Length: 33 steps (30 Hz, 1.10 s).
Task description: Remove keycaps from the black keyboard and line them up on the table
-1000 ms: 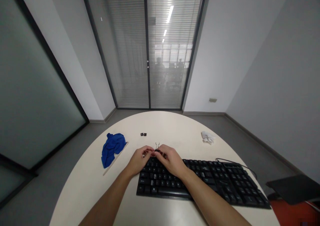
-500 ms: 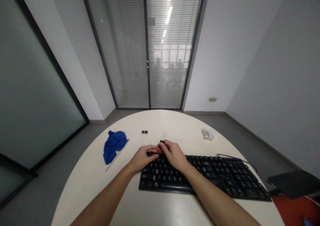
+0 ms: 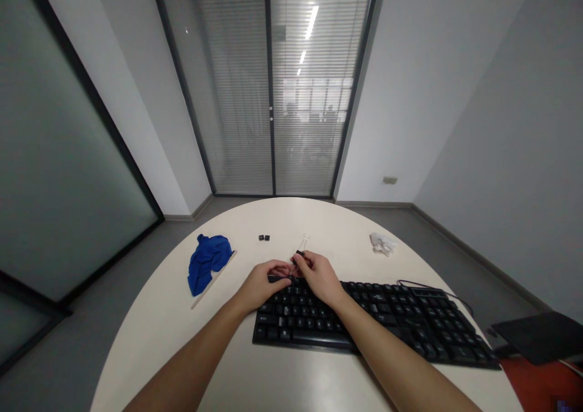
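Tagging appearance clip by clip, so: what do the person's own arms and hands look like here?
The bare left forearm and bare right forearm show no sleeve, cable or marking. The ungloved left hand and ungloved right hand wear no visible watch, bracelet or ring; finer details are too small to tell.

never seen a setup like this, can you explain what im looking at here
There is no machine here: these are a person's two bare hands, and every picture comes from one head-worn camera looking forward and down. On the pale table lie a black keyboard, a blue cloth beside a thin pale strip, two small dark pieces and a crumpled white wad. The right hand pinches a dark tool with thin wire prongs; the left hand is at the keyboard's far left edge.
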Each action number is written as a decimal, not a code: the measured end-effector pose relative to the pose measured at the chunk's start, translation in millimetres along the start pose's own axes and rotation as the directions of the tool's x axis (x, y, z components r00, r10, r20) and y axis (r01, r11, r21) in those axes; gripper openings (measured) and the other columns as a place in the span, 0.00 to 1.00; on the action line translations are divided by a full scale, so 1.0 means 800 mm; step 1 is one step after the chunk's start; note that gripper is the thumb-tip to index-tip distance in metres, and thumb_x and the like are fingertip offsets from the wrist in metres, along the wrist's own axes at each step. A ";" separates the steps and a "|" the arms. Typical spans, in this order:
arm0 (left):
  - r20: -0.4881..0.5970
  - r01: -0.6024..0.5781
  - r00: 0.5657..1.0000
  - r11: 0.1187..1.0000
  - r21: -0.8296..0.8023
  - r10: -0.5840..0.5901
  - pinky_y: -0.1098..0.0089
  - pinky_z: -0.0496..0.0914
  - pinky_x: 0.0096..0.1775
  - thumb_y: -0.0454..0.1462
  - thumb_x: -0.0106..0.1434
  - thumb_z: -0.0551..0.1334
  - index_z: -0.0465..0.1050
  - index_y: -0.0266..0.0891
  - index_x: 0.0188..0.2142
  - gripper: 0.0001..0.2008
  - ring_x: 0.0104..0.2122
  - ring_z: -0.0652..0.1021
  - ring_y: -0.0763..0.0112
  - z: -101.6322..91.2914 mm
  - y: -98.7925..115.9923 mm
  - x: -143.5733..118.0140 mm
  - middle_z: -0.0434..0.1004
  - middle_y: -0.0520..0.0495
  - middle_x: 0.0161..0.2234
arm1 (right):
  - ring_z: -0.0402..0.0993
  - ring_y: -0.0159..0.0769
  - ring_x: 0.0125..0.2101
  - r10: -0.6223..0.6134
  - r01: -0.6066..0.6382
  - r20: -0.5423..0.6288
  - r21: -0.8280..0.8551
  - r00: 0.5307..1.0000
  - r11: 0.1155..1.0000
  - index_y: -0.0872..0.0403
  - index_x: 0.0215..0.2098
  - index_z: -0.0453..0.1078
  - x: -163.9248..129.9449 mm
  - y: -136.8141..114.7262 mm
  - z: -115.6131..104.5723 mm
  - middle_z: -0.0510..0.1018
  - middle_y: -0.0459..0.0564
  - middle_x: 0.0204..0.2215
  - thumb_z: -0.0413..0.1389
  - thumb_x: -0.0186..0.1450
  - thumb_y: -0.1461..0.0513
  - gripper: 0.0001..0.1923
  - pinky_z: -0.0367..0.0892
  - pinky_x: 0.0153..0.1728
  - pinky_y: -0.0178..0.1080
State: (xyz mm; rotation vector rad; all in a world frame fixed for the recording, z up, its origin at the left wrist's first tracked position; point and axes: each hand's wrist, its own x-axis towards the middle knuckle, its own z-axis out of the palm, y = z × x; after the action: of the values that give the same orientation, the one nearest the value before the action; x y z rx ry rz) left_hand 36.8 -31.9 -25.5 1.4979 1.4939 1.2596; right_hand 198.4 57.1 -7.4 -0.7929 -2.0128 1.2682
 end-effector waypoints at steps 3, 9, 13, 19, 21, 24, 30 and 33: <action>-0.059 -0.041 0.997 0.994 0.105 0.047 0.65 0.71 0.45 0.34 0.54 0.69 0.75 0.37 0.40 0.13 0.38 0.78 0.65 0.000 0.004 -0.002 0.79 0.47 0.36 | 0.75 0.36 0.27 -0.008 -0.004 -0.067 -0.175 0.998 0.985 0.55 0.28 0.71 -0.004 -0.003 0.000 0.79 0.49 0.24 0.49 0.69 0.49 0.21 0.66 0.31 0.35; -0.012 -0.061 0.998 0.986 0.158 0.064 0.68 0.70 0.42 0.34 0.57 0.67 0.75 0.38 0.36 0.07 0.37 0.77 0.66 0.000 0.009 -0.004 0.79 0.48 0.35 | 0.74 0.36 0.27 0.018 -0.023 -0.018 -0.265 1.000 0.964 0.54 0.26 0.71 -0.003 -0.006 -0.005 0.78 0.48 0.24 0.45 0.71 0.49 0.25 0.64 0.33 0.36; -0.004 -0.070 0.997 0.985 0.161 0.072 0.68 0.70 0.42 0.35 0.57 0.67 0.75 0.38 0.36 0.06 0.37 0.78 0.66 0.000 0.008 -0.004 0.79 0.48 0.35 | 0.75 0.36 0.31 -0.017 0.040 0.159 -0.144 0.987 0.989 0.55 0.29 0.72 0.001 -0.009 -0.018 0.79 0.49 0.27 0.45 0.71 0.48 0.25 0.66 0.36 0.36; -0.002 -0.095 0.995 0.972 0.215 0.098 0.68 0.69 0.42 0.35 0.57 0.66 0.73 0.39 0.36 0.06 0.36 0.77 0.67 -0.001 0.010 -0.005 0.78 0.50 0.34 | 0.76 0.39 0.35 -0.051 0.045 0.299 0.027 0.953 0.999 0.57 0.33 0.73 0.003 -0.003 -0.031 0.80 0.51 0.32 0.47 0.70 0.47 0.24 0.69 0.40 0.39; 0.001 -0.105 0.994 0.972 0.212 0.107 0.67 0.70 0.42 0.35 0.57 0.66 0.72 0.39 0.36 0.06 0.37 0.77 0.67 -0.002 0.010 -0.005 0.78 0.50 0.35 | 0.77 0.39 0.35 -0.041 0.015 0.280 0.096 0.959 0.995 0.57 0.34 0.73 0.003 0.002 -0.029 0.81 0.51 0.31 0.48 0.69 0.46 0.24 0.70 0.41 0.40; 0.002 -0.098 0.995 0.980 0.174 0.099 0.67 0.70 0.43 0.36 0.57 0.66 0.72 0.40 0.39 0.09 0.38 0.77 0.66 -0.002 0.008 -0.004 0.78 0.49 0.36 | 0.78 0.39 0.36 0.001 -0.055 0.274 0.187 0.962 0.981 0.56 0.40 0.74 0.002 0.007 -0.027 0.81 0.50 0.31 0.50 0.68 0.46 0.23 0.70 0.43 0.41; 0.037 -0.086 0.996 0.984 0.155 0.081 0.66 0.70 0.46 0.36 0.58 0.65 0.74 0.40 0.42 0.11 0.39 0.78 0.65 -0.002 0.007 -0.006 0.79 0.48 0.37 | 0.79 0.38 0.35 0.079 -0.172 0.293 0.306 0.953 0.936 0.56 0.48 0.72 0.001 0.007 -0.028 0.83 0.51 0.33 0.53 0.64 0.43 0.28 0.71 0.43 0.42; 0.007 -0.122 0.992 0.963 0.238 0.124 0.67 0.70 0.44 0.36 0.59 0.65 0.73 0.41 0.44 0.13 0.38 0.77 0.66 -0.002 0.010 -0.009 0.77 0.49 0.36 | 0.79 0.38 0.34 0.072 -0.150 0.264 0.292 0.962 0.944 0.57 0.47 0.73 0.002 0.009 -0.026 0.83 0.51 0.33 0.53 0.65 0.44 0.27 0.71 0.42 0.41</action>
State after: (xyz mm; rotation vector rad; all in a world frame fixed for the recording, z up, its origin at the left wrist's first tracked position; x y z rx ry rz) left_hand 38.6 -40.1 -19.1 1.7671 1.6250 1.1895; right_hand 214.4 72.0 -6.7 -0.6274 -1.9067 1.7755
